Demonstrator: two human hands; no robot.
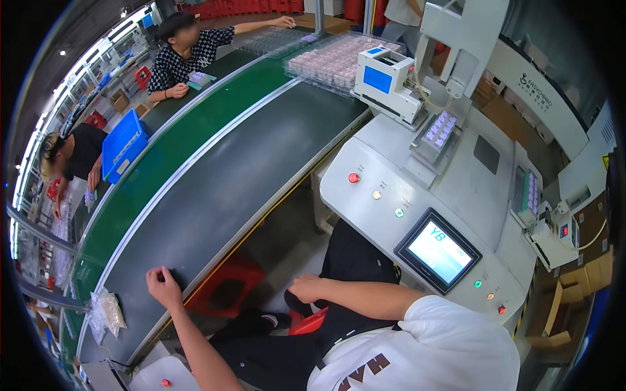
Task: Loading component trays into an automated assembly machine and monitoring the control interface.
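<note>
My left hand (pixel 164 287) is at the near edge of the dark grey work surface (pixel 215 189), its fingers loosely curled with nothing visible in them. A clear bag of small pale parts (pixel 111 310) lies on that surface, further left of the hand. My right hand (pixel 306 289) is closed into a fist above my lap, apart from the machine; nothing sticks out of it. To its right is the machine's white panel (pixel 352 156) with coloured buttons and a lit touchscreen (pixel 438 251). A fixture with white-and-purple pieces (pixel 441 129) sits under the machine head.
Clear trays of pinkish pieces (pixel 342 60) stand at the far end beside a white unit with a blue screen (pixel 378 79). A green belt (pixel 195 124) runs behind the grey surface. Two people sit across it, near a blue bin (pixel 125 146). A red stool (pixel 228 283) stands below.
</note>
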